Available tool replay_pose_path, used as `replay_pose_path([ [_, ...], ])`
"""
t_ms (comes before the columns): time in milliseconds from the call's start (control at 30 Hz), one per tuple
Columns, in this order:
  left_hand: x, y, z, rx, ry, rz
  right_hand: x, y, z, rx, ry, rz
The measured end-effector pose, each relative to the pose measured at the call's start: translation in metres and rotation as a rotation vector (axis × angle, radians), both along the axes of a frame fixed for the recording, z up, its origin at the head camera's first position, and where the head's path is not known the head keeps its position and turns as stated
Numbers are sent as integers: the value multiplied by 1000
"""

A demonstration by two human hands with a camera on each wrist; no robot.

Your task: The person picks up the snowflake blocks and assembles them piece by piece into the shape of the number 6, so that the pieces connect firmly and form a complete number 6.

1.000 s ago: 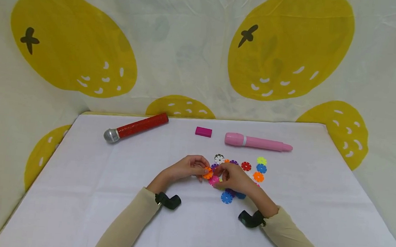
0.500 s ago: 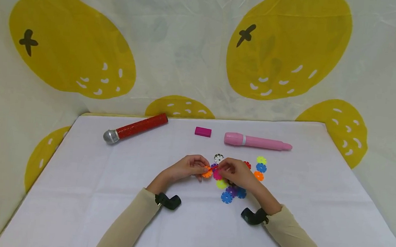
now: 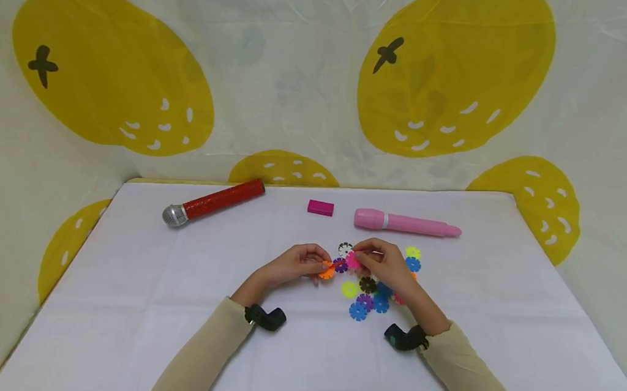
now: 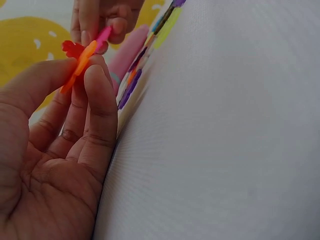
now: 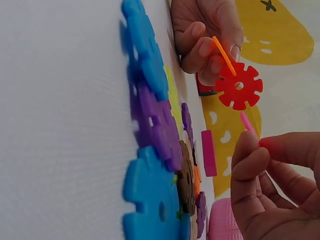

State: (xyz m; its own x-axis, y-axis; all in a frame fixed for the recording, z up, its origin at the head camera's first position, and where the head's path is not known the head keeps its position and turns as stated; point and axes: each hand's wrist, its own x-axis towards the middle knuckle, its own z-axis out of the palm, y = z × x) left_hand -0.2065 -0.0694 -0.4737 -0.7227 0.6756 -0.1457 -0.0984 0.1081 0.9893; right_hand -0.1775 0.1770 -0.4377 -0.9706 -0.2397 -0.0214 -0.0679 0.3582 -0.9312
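My left hand (image 3: 298, 260) pinches an orange notched disc (image 3: 327, 271) between thumb and fingers. Slotted crosswise into the orange disc is a red notched disc (image 5: 248, 86), which faces the right wrist camera with its round centre hole. My right hand (image 3: 386, 265) pinches a pink notched disc (image 3: 352, 260) by its edge. In the right wrist view the pink disc (image 5: 246, 122) is edge-on, its tip just below the red disc's rim. Both hands are close together over the far left side of a loose spread of notched discs.
Loose discs lie on the white cloth, among them a blue disc (image 3: 358, 311), a yellow one (image 3: 350, 289), a brown one (image 3: 368, 285) and a white one (image 3: 345, 249). Behind are a red microphone (image 3: 219, 202), a magenta block (image 3: 320, 208) and a pink microphone-shaped toy (image 3: 411, 223).
My right hand has lifted the pink disc away and slightly right, turning it beside the red disc and uncovering brown and purple discs. The left hand has stayed nearly still, holding the orange disc.
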Motion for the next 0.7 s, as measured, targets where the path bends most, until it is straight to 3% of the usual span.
replay_pose_path([
  [500,0,0,0,-10,22,-17,-2,-1,2,-44,-77,22],
  [700,-1,-1,-1,-32,22,-25,0,-2,-2,-23,-56,70],
])
